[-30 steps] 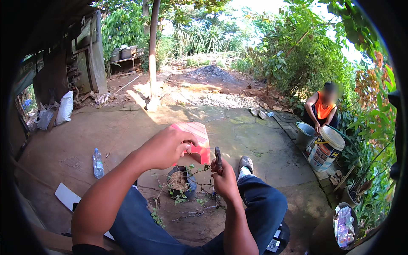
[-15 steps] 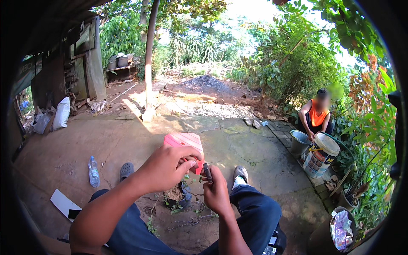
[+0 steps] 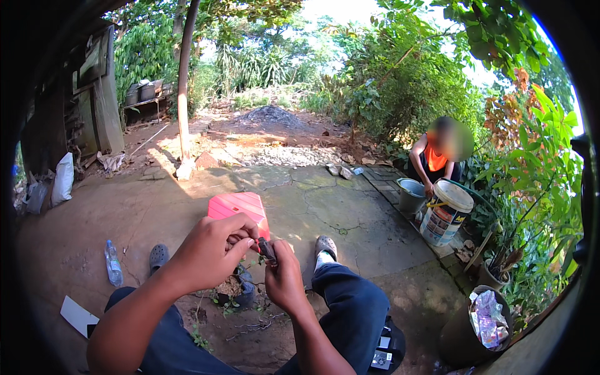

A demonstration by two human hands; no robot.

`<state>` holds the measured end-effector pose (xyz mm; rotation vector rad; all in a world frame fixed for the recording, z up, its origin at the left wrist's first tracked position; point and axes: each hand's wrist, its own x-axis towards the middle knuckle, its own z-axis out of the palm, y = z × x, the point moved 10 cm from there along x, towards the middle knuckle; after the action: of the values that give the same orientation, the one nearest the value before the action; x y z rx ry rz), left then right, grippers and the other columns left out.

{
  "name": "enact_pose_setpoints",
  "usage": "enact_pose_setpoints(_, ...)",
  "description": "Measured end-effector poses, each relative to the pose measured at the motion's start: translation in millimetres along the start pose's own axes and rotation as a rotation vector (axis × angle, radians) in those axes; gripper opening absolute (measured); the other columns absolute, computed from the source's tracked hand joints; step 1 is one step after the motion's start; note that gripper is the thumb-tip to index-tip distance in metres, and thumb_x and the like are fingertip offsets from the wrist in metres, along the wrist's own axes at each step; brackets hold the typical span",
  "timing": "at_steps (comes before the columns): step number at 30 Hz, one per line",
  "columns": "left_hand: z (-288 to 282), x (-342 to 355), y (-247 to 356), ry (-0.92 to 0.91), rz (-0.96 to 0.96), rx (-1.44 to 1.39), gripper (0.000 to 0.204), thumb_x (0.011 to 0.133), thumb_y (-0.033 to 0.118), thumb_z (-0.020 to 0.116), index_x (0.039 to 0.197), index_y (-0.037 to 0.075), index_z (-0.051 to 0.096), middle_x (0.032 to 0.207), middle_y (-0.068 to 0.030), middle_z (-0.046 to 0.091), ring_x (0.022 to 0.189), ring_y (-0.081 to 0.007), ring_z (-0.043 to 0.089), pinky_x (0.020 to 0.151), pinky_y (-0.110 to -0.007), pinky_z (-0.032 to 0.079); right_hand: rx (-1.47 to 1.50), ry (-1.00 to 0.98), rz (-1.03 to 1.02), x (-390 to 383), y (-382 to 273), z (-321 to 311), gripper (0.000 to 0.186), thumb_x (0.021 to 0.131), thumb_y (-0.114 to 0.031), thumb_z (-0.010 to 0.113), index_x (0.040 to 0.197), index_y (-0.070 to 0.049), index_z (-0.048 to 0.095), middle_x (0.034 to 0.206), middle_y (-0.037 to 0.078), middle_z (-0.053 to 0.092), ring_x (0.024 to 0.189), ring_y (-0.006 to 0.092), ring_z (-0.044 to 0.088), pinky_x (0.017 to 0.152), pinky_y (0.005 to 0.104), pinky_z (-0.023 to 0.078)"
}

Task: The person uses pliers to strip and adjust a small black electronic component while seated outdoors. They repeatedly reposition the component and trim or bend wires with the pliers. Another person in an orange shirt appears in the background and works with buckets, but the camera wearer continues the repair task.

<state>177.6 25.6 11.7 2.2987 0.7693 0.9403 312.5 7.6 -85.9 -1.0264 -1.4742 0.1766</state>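
My right hand (image 3: pixel 284 272) is closed round a small dark object (image 3: pixel 267 251) with a bit of red at its edge; its exact kind is not clear. My left hand (image 3: pixel 226 245) meets it from the left with fingers pinched together at its end, and anything between those fingertips is too small to make out. Just beyond both hands sits a pink ribbed plastic piece (image 3: pixel 240 205), partly covered by the left hand. Below the hands, between my legs, stands a plant in a black bag of soil (image 3: pixel 247 290), with thin leafy stems trailing over the ground.
A clear plastic bottle (image 3: pixel 113 265) stands left of my left shoe (image 3: pixel 159 256). At the right, a person in orange (image 3: pixel 435 153) crouches behind a grey bucket (image 3: pixel 412 195) and a large white paint pail (image 3: pixel 445 212). A dark bin (image 3: pixel 465 334) holds crumpled plastic wrappers. A wooden post (image 3: pixel 184 106) rises ahead.
The view has swung right, so the scene sits further left. Both hands stay together; the dark object has tilted, its upper end now leaning toward the left fingers.
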Motion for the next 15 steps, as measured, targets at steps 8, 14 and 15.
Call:
enact_pose_setpoints(8, -5.8, -3.9, 5.3, 0.047, 0.051, 0.097, 0.013, 0.097, 0.0, 0.068, 0.109, -0.005, 0.07, 0.094, -0.0154, 0.079, 0.086, -0.0191, 0.079, 0.077, -0.033, 0.06, 0.059, -0.061, 0.11, -3.3, 16.0, 11.5, 0.033, 0.083, 0.014, 0.052, 0.112, 0.001, 0.061, 0.102, 0.029, 0.064, 0.104, 0.0525, 0.063, 0.086, 0.0513, 0.051)
enact_pose_setpoints(14, -12.1, -6.4, 10.7, 0.089, 0.126, 0.331, 0.014, 0.098, 0.0, 0.066, 0.11, -0.004, 0.07, 0.09, -0.0175, 0.079, 0.082, -0.0236, 0.08, 0.077, -0.035, 0.061, 0.036, -0.078, 0.174, -5.6, 9.7, 16.2, 0.016, 0.09, -0.001, 0.062, 0.106, -0.002, 0.064, 0.086, 0.025, 0.067, 0.087, 0.0492, 0.067, 0.076, 0.0531, 0.051)
enact_pose_setpoints(15, -12.9, -5.4, 7.7, 0.088, 0.101, 0.288, 0.014, 0.098, 0.002, 0.067, 0.11, -0.003, 0.071, 0.09, -0.0186, 0.079, 0.083, -0.0281, 0.079, 0.077, -0.038, 0.06, 0.001, -0.074, 0.203, -6.5, 8.9, 14.8, 0.013, 0.092, -0.005, 0.064, 0.104, -0.002, 0.066, 0.083, 0.024, 0.066, 0.084, 0.0486, 0.067, 0.074, 0.0533, 0.051)
